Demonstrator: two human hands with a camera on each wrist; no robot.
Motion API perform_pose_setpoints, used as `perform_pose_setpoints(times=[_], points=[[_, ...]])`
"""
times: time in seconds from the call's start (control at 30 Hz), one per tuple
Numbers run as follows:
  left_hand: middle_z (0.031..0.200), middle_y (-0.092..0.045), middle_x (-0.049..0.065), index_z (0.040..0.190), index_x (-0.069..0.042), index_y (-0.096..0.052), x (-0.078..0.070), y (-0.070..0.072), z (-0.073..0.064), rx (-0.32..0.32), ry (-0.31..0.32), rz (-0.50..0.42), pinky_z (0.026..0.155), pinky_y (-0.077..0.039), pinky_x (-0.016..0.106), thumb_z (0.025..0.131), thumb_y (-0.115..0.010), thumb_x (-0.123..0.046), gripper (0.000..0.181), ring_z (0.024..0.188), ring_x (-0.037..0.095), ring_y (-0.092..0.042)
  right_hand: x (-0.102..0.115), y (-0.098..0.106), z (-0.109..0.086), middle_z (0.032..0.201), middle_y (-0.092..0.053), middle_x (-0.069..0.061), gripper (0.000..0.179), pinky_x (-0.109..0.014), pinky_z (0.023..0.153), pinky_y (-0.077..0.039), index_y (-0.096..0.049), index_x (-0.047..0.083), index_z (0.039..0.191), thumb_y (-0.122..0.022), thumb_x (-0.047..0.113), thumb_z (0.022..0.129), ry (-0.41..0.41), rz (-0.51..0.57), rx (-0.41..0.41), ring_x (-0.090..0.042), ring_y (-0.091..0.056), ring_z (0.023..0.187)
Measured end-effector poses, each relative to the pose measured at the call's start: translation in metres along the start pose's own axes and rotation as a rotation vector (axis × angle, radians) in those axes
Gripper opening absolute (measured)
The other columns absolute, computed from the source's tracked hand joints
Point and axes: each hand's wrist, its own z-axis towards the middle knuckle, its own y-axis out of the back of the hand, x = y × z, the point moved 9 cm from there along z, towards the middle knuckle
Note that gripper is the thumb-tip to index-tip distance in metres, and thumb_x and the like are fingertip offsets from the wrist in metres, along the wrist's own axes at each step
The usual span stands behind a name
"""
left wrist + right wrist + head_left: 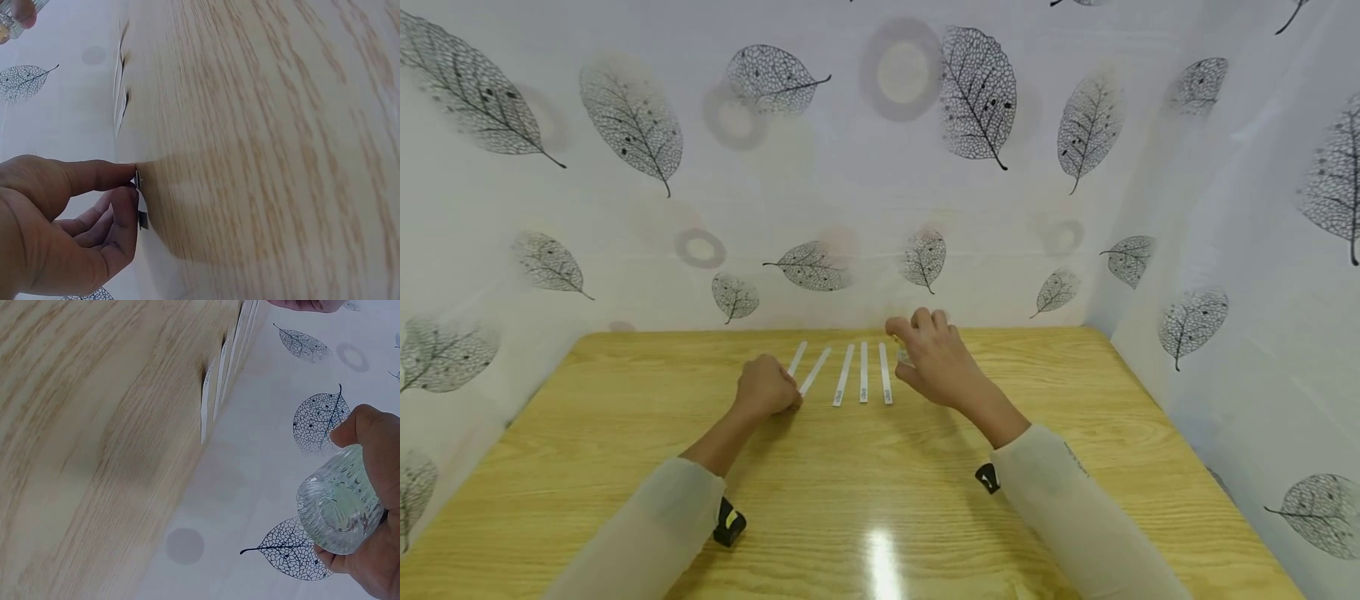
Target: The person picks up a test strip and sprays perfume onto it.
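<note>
Several narrow white strips [863, 372] with small dark print at their near ends lie side by side at the back of the table in the head view. My left hand [767, 387] is at the left end of the row. In the left wrist view its thumb and finger pinch the end of a white strip [142, 203] close to the tabletop. Raised to the right of the row, my right hand [938, 360] grips a clear ribbed glass [340, 506] from the side. The glass's round base shows in the right wrist view; its other end is hidden by the hand.
The wood-grain table [865, 475] ends at a white curtain [835, 183] printed with dark leaves, which also hangs along both sides. Black wrist camera mounts [728, 523] sit below the sleeves. Light glares off the table's front middle.
</note>
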Motion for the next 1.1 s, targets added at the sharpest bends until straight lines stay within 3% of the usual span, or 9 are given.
perform_pose_setpoints(times=[0.37, 0.9, 1.1], points=[[0.07, -0.071, 0.007, 0.072, -0.002, -0.073, 0.0026, -0.0031, 0.0013, 0.035, 0.01, -0.048, 0.057, -0.055, 0.031, 0.076, -0.084, -0.003, 0.011, 0.065, 0.021, -0.066, -0.0004, -0.0007, -0.0002, 0.099, -0.045, -0.011, 0.05, -0.034, 0.062, -0.029, -0.045, 0.018, 0.129, -0.07, 0.011, 0.086, -0.007, 0.008, 0.017, -0.028, -0.036, 0.082], [0.064, -0.071, 0.006, 0.08, 0.0, -0.077, 0.0046, -0.0044, 0.0015, 0.051, 0.043, -0.062, 0.053, -0.052, 0.027, 0.082, -0.076, -0.007, 0.007, 0.058, 0.019, -0.066, -0.0007, -0.0018, -0.0001, 0.099, -0.045, -0.01, 0.049, -0.034, 0.061, -0.029, -0.045, 0.018, 0.128, -0.07, 0.011, 0.086, -0.011, 0.015, 0.021, -0.027, -0.036, 0.082], [0.069, -0.072, 0.006, 0.082, 0.0, -0.077, 0.0039, 0.0046, -0.0001, 0.032, 0.004, -0.129, 0.054, -0.05, 0.026, 0.078, -0.073, -0.007, 0.008, 0.062, 0.02, -0.064, -0.0009, -0.003, -0.001, 0.099, -0.044, -0.01, 0.05, -0.034, 0.062, -0.029, -0.045, 0.018, 0.129, -0.071, 0.012, 0.086, -0.013, 0.022, 0.029, -0.027, -0.036, 0.083]])
